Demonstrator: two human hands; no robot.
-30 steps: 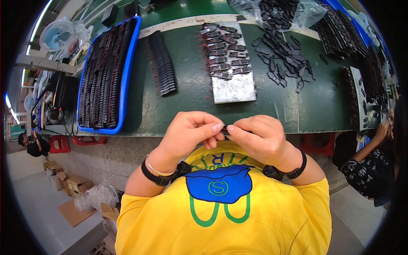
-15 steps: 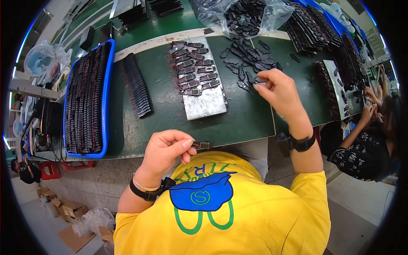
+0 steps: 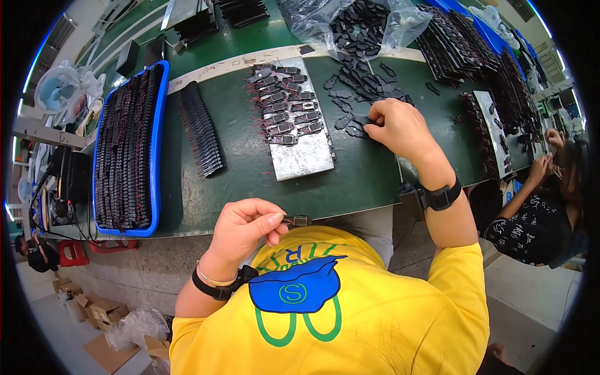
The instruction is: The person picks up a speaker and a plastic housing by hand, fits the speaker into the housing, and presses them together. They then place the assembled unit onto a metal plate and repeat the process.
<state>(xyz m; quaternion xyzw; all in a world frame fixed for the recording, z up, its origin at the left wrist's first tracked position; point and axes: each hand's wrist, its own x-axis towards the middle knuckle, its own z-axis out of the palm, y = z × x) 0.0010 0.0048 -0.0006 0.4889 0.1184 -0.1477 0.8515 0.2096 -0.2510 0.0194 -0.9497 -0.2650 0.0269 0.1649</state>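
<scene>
Near the table's front edge, my left hand pinches a small black speaker module with a greyish face; it sticks out to the right of thumb and forefinger. My right hand reaches down to the near end of a loose pile of flat black plastic pieces. Its thumb and fingers close on one black plastic piece, partly hidden by the fingertips. Between the hands, farther back, a silvery metal plate carries two rows of similar speaker modules with red wires.
At the left stands a blue tray packed with rows of black parts, beside a long row of black parts. A clear plastic bag holds more pieces behind. Stacks of black parts and a co-worker's hands are at the right.
My right hand has moved slightly left and nearer, its fingers closing over pieces at the pile's near end. My left hand stays nearly still with the speaker module.
</scene>
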